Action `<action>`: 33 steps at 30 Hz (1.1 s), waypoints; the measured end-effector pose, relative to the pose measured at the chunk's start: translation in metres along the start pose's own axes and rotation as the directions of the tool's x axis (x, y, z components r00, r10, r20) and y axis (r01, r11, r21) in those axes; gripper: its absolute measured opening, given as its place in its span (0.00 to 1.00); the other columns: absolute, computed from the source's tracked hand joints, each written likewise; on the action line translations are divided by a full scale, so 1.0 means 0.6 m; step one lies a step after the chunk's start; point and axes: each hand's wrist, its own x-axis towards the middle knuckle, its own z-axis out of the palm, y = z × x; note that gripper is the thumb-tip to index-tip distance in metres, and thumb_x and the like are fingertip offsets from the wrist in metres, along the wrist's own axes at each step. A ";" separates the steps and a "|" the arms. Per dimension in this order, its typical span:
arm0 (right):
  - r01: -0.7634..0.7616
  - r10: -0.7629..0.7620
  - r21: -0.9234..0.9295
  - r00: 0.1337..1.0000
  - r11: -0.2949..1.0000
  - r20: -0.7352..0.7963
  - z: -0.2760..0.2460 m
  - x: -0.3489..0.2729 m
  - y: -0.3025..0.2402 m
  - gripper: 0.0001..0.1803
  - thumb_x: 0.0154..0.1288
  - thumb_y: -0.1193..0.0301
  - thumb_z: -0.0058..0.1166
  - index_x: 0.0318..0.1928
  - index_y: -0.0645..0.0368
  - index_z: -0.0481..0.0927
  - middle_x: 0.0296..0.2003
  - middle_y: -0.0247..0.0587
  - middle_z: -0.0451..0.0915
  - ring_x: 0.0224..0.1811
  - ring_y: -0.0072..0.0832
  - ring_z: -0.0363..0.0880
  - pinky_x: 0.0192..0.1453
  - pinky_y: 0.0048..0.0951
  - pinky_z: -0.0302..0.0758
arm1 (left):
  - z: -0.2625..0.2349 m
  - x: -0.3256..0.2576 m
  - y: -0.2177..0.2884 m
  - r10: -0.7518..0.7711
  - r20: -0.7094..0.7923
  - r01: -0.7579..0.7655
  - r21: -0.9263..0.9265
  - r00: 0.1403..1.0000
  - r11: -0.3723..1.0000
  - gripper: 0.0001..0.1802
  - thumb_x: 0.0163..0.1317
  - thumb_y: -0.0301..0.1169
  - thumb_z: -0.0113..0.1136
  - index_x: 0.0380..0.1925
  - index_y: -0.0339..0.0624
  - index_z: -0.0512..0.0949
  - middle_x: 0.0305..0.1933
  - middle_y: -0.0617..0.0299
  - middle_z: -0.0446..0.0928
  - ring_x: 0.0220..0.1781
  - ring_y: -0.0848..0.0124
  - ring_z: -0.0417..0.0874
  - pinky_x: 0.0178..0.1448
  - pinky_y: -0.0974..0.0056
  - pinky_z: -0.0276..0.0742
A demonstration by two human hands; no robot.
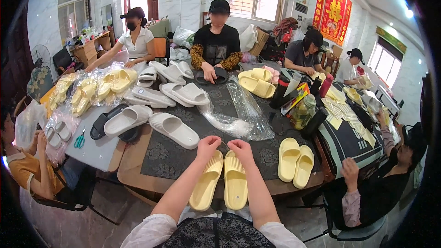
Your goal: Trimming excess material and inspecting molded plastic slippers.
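Observation:
A pair of pale yellow slides lies side by side at the table's near edge, the left slide [206, 186] and the right slide [235, 186] with toes pointing away from me. Just over their toe ends, my left hand [209, 148] and my right hand [240, 149] are both closed in a pinch, close together. A thin, pale strand [224, 144] seems to run between the fingertips; its ends are hidden. To the right, another yellow pair [295, 161] rests on the dark patterned mat [161, 161]. Left of my hands, a grey slide [173, 129] lies tilted.
Beyond my hands lie transparent plastic bags [248, 110]. Grey slides [183, 93] are heaped to the left, near green-handled scissors [80, 138]. A jar [304, 112] and several bottles stand at the right. Across the table, a person's hands [212, 72] touch a black slide; other people sit around.

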 end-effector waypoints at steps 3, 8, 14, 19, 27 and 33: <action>0.078 -0.080 -0.036 0.996 0.996 -0.039 0.008 -0.004 -0.002 0.14 0.58 0.68 0.65 0.44 0.61 0.82 0.33 0.33 0.83 0.33 0.18 0.77 0.39 0.22 0.74 | -0.004 0.000 0.002 0.011 -0.017 -0.011 0.002 1.000 1.000 0.10 0.59 0.30 0.62 0.38 0.35 0.83 0.33 0.63 0.83 0.34 0.78 0.81 0.41 0.71 0.77; 0.090 -0.090 -0.059 0.996 0.994 0.016 0.009 -0.008 0.001 0.12 0.60 0.69 0.62 0.42 0.62 0.82 0.33 0.32 0.83 0.32 0.17 0.77 0.39 0.20 0.73 | 0.006 -0.006 0.010 0.069 0.077 -0.077 0.105 0.995 0.991 0.10 0.59 0.28 0.64 0.40 0.35 0.82 0.33 0.66 0.82 0.35 0.81 0.80 0.40 0.74 0.75; 0.065 -0.066 -0.032 0.997 0.997 -0.033 0.008 -0.010 0.001 0.08 0.62 0.71 0.60 0.38 0.62 0.82 0.28 0.29 0.81 0.30 0.15 0.76 0.37 0.20 0.73 | 0.000 -0.004 0.002 0.033 0.068 -0.038 0.078 0.997 0.996 0.09 0.58 0.27 0.64 0.37 0.35 0.83 0.31 0.68 0.82 0.32 0.82 0.77 0.37 0.74 0.73; 0.093 -0.095 -0.064 0.995 0.994 -0.029 0.010 -0.012 -0.001 0.07 0.62 0.71 0.60 0.37 0.62 0.82 0.28 0.28 0.80 0.30 0.15 0.76 0.37 0.19 0.73 | 0.000 -0.003 -0.005 0.036 0.111 -0.048 0.103 0.993 0.994 0.09 0.58 0.29 0.64 0.37 0.35 0.82 0.30 0.69 0.81 0.31 0.82 0.76 0.36 0.73 0.73; 0.148 -0.151 -0.068 0.988 0.987 -0.034 0.006 -0.006 0.018 0.07 0.61 0.71 0.60 0.35 0.62 0.82 0.25 0.27 0.79 0.27 0.13 0.72 0.34 0.20 0.71 | 0.012 -0.014 0.019 0.093 0.179 -0.142 0.285 0.980 0.948 0.10 0.57 0.31 0.63 0.34 0.36 0.82 0.27 0.68 0.80 0.29 0.82 0.75 0.34 0.72 0.72; 0.112 -0.120 -0.118 0.990 0.987 -0.070 0.015 -0.012 0.004 0.08 0.61 0.70 0.60 0.36 0.62 0.83 0.25 0.26 0.79 0.27 0.13 0.72 0.33 0.19 0.71 | 0.010 -0.014 0.010 0.115 0.052 -0.124 0.208 0.992 0.970 0.10 0.56 0.31 0.63 0.34 0.36 0.81 0.25 0.68 0.79 0.27 0.82 0.75 0.33 0.71 0.71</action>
